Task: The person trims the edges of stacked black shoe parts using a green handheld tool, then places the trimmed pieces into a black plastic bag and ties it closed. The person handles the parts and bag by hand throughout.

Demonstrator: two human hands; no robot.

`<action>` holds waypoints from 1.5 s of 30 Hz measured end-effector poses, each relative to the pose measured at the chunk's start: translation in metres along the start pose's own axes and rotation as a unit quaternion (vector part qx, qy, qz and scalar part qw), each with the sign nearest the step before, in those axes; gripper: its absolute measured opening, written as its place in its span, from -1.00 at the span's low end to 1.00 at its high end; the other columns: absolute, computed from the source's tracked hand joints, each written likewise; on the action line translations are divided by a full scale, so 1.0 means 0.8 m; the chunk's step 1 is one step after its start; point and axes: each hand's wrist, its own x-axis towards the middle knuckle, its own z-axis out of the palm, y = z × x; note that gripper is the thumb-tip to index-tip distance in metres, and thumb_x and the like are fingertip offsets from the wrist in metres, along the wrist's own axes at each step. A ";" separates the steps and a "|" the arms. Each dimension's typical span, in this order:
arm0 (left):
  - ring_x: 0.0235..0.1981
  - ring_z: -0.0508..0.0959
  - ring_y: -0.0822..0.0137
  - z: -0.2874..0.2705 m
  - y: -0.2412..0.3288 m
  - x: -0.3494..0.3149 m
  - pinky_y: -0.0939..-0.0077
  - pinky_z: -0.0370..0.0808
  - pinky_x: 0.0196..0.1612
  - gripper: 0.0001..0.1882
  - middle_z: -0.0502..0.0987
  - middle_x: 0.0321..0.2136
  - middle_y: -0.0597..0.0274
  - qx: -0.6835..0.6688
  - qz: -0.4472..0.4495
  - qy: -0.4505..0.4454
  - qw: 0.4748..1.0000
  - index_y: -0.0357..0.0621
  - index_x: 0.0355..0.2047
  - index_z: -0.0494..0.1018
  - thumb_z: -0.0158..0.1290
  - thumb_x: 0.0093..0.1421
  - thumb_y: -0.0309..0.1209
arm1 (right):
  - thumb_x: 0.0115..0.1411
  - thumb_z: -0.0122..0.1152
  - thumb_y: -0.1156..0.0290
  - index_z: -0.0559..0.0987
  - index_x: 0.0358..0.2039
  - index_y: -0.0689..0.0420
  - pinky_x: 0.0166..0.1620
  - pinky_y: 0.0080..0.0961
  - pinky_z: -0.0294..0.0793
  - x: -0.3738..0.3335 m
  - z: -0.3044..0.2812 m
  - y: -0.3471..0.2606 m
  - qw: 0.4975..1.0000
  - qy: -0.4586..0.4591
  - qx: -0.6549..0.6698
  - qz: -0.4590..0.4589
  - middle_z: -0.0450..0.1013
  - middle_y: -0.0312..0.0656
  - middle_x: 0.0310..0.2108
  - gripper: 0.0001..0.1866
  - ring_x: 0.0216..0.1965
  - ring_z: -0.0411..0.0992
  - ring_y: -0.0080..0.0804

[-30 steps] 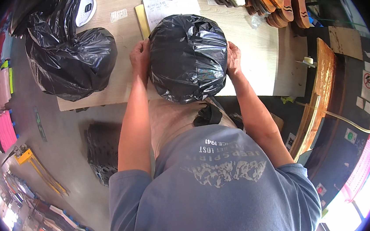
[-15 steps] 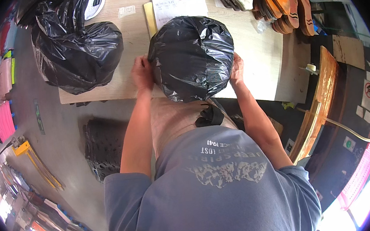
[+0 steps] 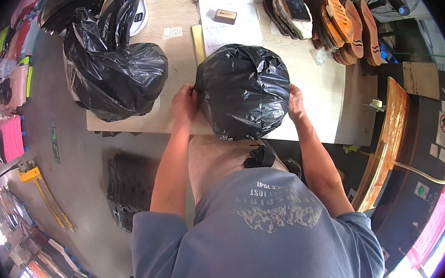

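A full, rounded black plastic bag (image 3: pixel 245 92) rests at the near edge of the light wooden table, right in front of me. My left hand (image 3: pixel 184 105) pinches the plastic on the bag's left side. On its right side my right hand (image 3: pixel 296 102) is closed at the plastic, its fingers partly hidden behind the bulge. What fills the bag cannot be seen. To the left sits another stuffed black bag (image 3: pixel 117 79), its top twisted upward, apart from my hands.
Printed sheets (image 3: pixel 230 19) with a small wooden block (image 3: pixel 225 16) lie behind the bag. Stacked insoles (image 3: pixel 333 18) and a phone (image 3: pixel 293 0) are at the back right. A yellow-handled pallet jack (image 3: pixel 38 181) stands on the floor at left.
The whole view has shifted, so table and bags appear lower and further right. Both hands stay at the bag's sides; the left now pinches a bit of plastic more visibly.
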 end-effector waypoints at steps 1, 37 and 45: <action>-0.26 0.70 0.21 0.000 0.001 0.004 0.31 0.59 -0.09 -0.76 0.69 -0.29 0.00 0.010 -0.006 -0.010 1.000 -0.10 -0.05 0.60 0.19 0.28 -0.40 | 0.40 0.24 0.13 0.62 -0.16 0.21 -0.29 -0.62 0.44 0.001 0.002 -0.002 1.000 0.018 -0.020 0.015 0.56 -0.35 -0.34 -0.65 -0.37 0.44 -0.63; -0.30 0.70 0.28 -0.008 0.037 0.104 0.35 0.58 -0.17 -0.66 0.73 -0.34 0.09 -0.221 -0.022 -0.121 0.967 -0.14 -0.21 0.69 0.22 0.30 -0.10 | 0.28 0.22 0.32 0.65 -0.16 0.25 -0.15 -0.38 0.50 0.073 -0.004 -0.043 0.953 0.010 -0.303 -0.022 0.63 0.01 -0.29 -0.74 -0.30 0.52 -0.39; -0.14 0.68 0.32 -0.005 0.010 0.038 0.40 0.59 -0.03 -0.65 0.72 -0.18 0.12 -0.330 -0.115 -0.162 0.923 -0.16 -0.01 0.64 0.19 0.38 -0.17 | 0.32 0.12 0.15 0.53 0.10 0.44 -0.03 -0.51 0.51 0.006 -0.028 -0.051 0.986 -0.166 -0.004 0.006 0.60 -0.11 -0.08 -0.43 -0.11 0.52 -0.42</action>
